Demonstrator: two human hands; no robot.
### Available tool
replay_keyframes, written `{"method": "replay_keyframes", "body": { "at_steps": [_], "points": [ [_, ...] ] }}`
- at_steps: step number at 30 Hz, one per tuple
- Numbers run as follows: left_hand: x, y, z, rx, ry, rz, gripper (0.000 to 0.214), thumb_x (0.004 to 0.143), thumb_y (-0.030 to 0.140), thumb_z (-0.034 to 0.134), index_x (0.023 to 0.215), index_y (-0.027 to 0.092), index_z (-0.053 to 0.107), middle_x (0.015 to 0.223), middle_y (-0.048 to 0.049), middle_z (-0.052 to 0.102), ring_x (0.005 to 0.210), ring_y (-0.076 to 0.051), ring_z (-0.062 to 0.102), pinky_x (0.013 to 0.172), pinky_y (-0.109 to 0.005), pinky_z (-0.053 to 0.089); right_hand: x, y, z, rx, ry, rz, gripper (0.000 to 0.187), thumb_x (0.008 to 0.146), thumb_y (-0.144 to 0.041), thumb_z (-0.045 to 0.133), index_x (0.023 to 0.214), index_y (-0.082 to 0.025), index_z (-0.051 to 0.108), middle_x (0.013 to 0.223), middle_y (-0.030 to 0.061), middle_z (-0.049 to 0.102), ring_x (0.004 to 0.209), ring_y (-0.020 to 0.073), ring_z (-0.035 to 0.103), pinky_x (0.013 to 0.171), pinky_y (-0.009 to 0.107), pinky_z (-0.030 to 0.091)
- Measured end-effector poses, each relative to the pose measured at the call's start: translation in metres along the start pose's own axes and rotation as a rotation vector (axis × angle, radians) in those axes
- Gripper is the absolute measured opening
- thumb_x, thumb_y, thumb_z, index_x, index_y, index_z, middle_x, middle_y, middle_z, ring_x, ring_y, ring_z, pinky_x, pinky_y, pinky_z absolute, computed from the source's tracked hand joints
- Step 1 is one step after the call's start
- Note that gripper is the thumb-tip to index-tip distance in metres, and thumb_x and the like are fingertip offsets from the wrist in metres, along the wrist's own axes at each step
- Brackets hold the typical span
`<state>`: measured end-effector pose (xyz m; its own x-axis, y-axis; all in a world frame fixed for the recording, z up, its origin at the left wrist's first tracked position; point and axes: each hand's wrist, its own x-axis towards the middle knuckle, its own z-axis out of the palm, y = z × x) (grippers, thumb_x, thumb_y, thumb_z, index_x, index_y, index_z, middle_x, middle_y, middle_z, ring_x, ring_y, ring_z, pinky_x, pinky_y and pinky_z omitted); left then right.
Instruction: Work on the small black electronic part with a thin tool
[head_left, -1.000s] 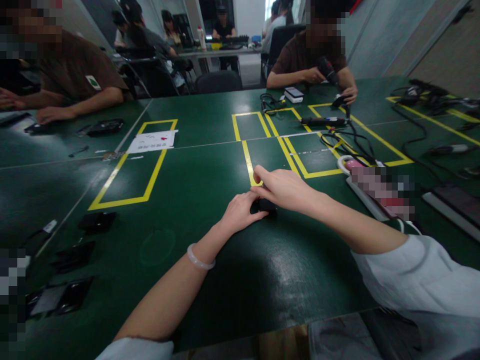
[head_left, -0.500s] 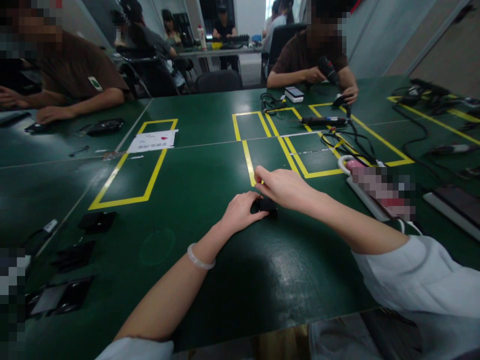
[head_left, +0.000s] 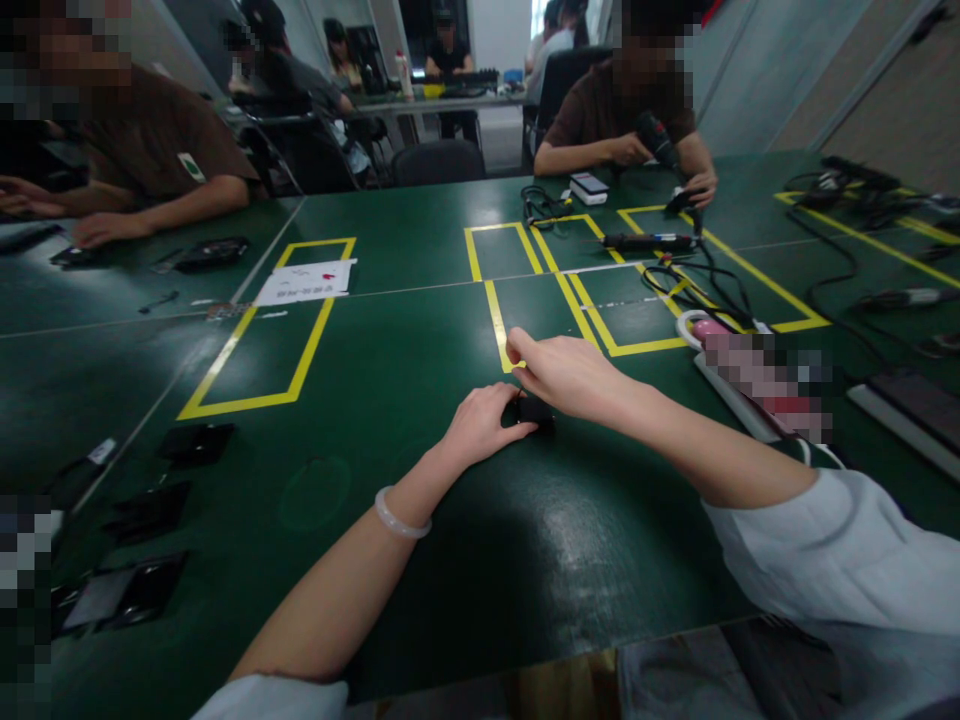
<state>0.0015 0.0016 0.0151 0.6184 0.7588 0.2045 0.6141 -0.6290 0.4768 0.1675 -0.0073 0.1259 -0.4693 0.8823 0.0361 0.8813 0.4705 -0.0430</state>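
A small black block-like part (head_left: 537, 412) rests on the green table (head_left: 420, 350) in front of me. My left hand (head_left: 484, 422) grips its left side, thumb along the near face and fingers on the far side. My right hand (head_left: 559, 372) is held just above the part, its fingers curled in a pinch. Whatever sits between those fingertips, if anything, is too small or hidden to make out. The part's exact kind does not show.
Several black parts (head_left: 146, 510) lie at the left. Yellow tape (head_left: 240, 407) outlines areas, one with a paper sheet (head_left: 307, 282). A corded tool (head_left: 649, 243) lies beyond my right hand. Across the table, a co-worker (head_left: 600, 110) holds a power tool (head_left: 658, 140); another sits at the left.
My right hand has shifted very slightly up over the part. My left hand keeps its hold.
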Motion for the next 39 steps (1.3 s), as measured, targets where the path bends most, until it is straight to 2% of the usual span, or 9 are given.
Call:
{"method": "replay_keyframes", "body": {
  "at_steps": [4,10,14,21,28,31,35,39],
  "points": [
    [0.0002,0.0002,0.0007,0.004,-0.001,-0.009,0.041,0.083,0.049,0.064,0.108,0.017,0.058,0.106,-0.0088,0.067,0.097,-0.028,0.064,0.084,-0.040,0.050,-0.0015,-0.0006,-0.0029,0.050,0.020,-0.040,0.024,0.089,-0.025,0.040,0.111,-0.019,0.046,0.088,0.0054,0.070,0.073,0.0201,0.064,0.053,0.028,0.023],
    [-0.0001,0.0018,0.0009,0.006,0.013,-0.008,0.044,0.082,0.046,0.065,0.115,0.018,0.057,0.111,-0.0090,0.067,0.101,-0.029,0.064,0.086,-0.041,0.050,0.0004,-0.0030,-0.0030,-0.018,0.004,-0.003,0.029,0.095,-0.043,0.038,0.107,-0.019,0.052,0.087,0.0079,0.071,0.074,0.0219,0.064,0.055,0.028,0.023],
    [0.0001,0.0012,-0.0001,-0.010,0.002,0.001,0.043,0.083,0.046,0.064,0.115,0.018,0.056,0.110,-0.0088,0.067,0.100,-0.028,0.064,0.086,-0.041,0.049,0.0030,-0.0032,-0.0007,-0.067,0.006,0.008,0.026,0.095,-0.036,0.038,0.108,-0.019,0.052,0.084,0.0079,0.071,0.070,0.0213,0.063,0.053,0.029,0.021],
    [0.0004,-0.0013,0.0023,0.024,0.005,-0.007,0.042,0.083,0.048,0.064,0.110,0.018,0.057,0.105,-0.0083,0.067,0.098,-0.028,0.064,0.085,-0.040,0.050,-0.0015,-0.0018,-0.0058,0.116,0.000,-0.055,0.013,0.091,-0.025,0.042,0.098,-0.020,0.052,0.094,0.0045,0.068,0.080,0.0171,0.062,0.055,0.026,0.025],
    [0.0013,0.0017,0.0006,0.014,0.016,-0.008,0.045,0.083,0.047,0.065,0.115,0.017,0.056,0.111,-0.0099,0.067,0.101,-0.029,0.064,0.086,-0.041,0.050,0.0005,-0.0063,-0.0019,-0.006,0.001,0.010,0.027,0.096,-0.041,0.038,0.102,-0.020,0.052,0.084,0.0067,0.070,0.072,0.0203,0.063,0.053,0.028,0.021],
    [0.0013,0.0016,0.0001,-0.004,0.009,-0.005,0.042,0.083,0.046,0.065,0.111,0.017,0.057,0.110,-0.0095,0.067,0.101,-0.029,0.064,0.086,-0.040,0.050,0.0020,-0.0061,0.0012,-0.037,-0.009,0.009,0.024,0.096,-0.035,0.036,0.106,-0.020,0.051,0.085,0.0065,0.070,0.070,0.0201,0.063,0.052,0.029,0.019],
    [0.0006,-0.0008,0.0015,-0.011,0.013,0.002,0.040,0.083,0.048,0.065,0.108,0.017,0.058,0.109,-0.0091,0.067,0.102,-0.028,0.064,0.087,-0.040,0.049,-0.0007,-0.0046,-0.0014,0.045,-0.011,-0.014,0.020,0.093,-0.026,0.036,0.109,-0.019,0.048,0.090,0.0047,0.070,0.072,0.0180,0.062,0.053,0.028,0.023],
    [0.0003,-0.0015,0.0028,0.005,0.020,-0.009,0.044,0.082,0.049,0.065,0.111,0.017,0.058,0.109,-0.0094,0.067,0.101,-0.029,0.064,0.087,-0.040,0.050,-0.0025,-0.0048,-0.0044,0.033,0.003,-0.020,0.021,0.094,-0.032,0.038,0.107,-0.019,0.048,0.090,0.0057,0.070,0.074,0.0191,0.063,0.054,0.028,0.023]
  ]
}}
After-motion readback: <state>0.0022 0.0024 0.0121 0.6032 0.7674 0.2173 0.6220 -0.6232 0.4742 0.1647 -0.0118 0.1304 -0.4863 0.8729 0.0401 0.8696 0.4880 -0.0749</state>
